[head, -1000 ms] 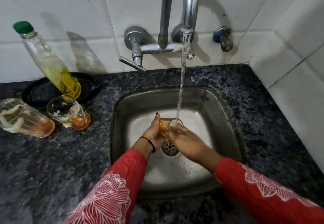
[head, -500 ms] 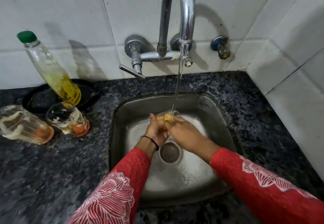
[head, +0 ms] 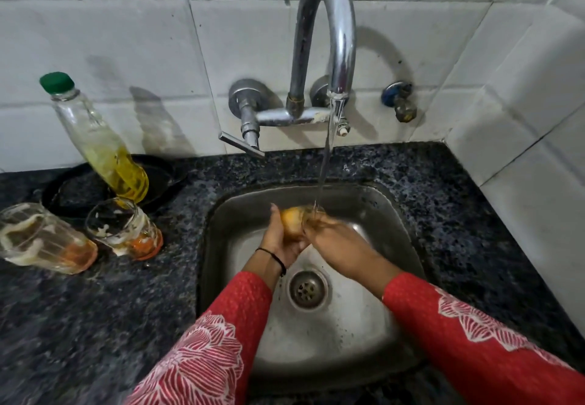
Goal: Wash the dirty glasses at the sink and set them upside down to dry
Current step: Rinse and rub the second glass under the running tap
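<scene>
Two dirty glasses (head: 125,229) wait on the desk (head: 95,325), left, as I rinse a third glass (head: 292,217) under the tap (head: 326,40) above the sink (head: 380,214), left hand (head: 281,236) cupping it, right hand (head: 335,240) gripping its rim; none drying yet.

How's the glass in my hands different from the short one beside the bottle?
The held glass lies tilted under the stream, in the left hand; the short glass stands untouched on the counter. The short glass shows white streaks; the held glass is blurred. Both show orange colouring.
</scene>
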The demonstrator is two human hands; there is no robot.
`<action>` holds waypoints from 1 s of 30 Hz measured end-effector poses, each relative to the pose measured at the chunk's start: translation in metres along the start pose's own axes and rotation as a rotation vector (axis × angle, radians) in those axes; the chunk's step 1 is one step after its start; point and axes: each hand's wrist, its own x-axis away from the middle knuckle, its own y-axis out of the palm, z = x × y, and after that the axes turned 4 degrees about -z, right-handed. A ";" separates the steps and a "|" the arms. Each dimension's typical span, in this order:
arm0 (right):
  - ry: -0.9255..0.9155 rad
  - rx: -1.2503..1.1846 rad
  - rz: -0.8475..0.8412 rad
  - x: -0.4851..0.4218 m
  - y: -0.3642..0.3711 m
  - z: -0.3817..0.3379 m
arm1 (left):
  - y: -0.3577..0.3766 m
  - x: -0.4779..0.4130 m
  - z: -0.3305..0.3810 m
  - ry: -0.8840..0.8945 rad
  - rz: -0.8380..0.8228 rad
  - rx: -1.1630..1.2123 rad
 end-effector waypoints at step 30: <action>0.842 -2.290 0.692 0.001 0.038 -0.002 | 0.033 0.019 -0.002 0.457 0.006 -0.470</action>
